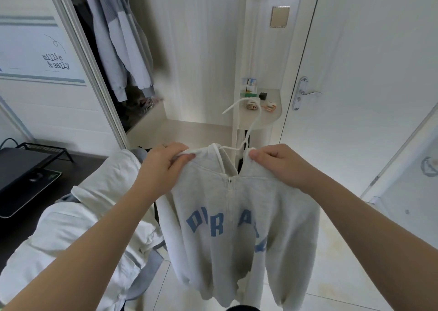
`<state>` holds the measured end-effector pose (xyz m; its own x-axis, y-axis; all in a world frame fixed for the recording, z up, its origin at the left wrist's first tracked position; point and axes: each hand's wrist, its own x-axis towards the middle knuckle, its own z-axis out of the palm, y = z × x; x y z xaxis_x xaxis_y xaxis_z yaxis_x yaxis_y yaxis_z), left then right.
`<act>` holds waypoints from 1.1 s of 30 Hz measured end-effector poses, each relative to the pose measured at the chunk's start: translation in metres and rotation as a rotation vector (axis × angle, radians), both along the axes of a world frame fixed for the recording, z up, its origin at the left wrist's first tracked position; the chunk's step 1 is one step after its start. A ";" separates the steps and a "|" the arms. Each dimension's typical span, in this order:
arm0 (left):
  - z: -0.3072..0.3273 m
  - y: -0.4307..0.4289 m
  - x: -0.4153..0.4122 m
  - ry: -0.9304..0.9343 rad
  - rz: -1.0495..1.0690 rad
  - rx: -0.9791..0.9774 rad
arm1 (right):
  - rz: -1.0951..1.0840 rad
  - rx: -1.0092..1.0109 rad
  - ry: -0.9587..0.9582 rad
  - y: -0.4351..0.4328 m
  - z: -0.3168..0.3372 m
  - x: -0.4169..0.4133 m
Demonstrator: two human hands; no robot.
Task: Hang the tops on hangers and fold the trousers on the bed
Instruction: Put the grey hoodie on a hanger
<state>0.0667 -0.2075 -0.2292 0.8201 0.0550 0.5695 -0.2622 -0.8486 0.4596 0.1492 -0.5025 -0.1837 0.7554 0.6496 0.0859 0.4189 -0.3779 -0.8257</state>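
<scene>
Head view looks down on a grey zip hoodie (227, 218) held up before an open wardrobe (123, 73); left hand (163, 166) pinches one shoulder, right hand (279, 163) pinches the other; a white hanger (246, 121) sits in the neck, hook upward.

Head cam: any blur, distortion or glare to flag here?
Head view: wide-angle bows the door frame and wardrobe edge; hanging clothes top left are smeared; left hand, right hand and hoodie fairly sharp, its blue lettering slightly soft; light is soft and even, no hard glare.
</scene>
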 end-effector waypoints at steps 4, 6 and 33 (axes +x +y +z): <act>0.016 0.015 0.014 -0.053 0.120 -0.071 | -0.003 -0.096 -0.175 -0.017 0.014 0.025; 0.025 0.030 0.023 -0.062 0.172 -0.117 | -0.082 -0.114 -0.185 -0.031 0.018 0.039; 0.203 0.183 0.302 -0.053 0.089 -0.175 | 0.212 0.537 0.595 0.195 0.159 0.165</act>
<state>0.3690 -0.0250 -0.0263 0.7764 0.2286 0.5874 -0.2173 -0.7777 0.5899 0.3138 -0.3070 -0.0245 0.6387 0.7678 0.0496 -0.1267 0.1685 -0.9775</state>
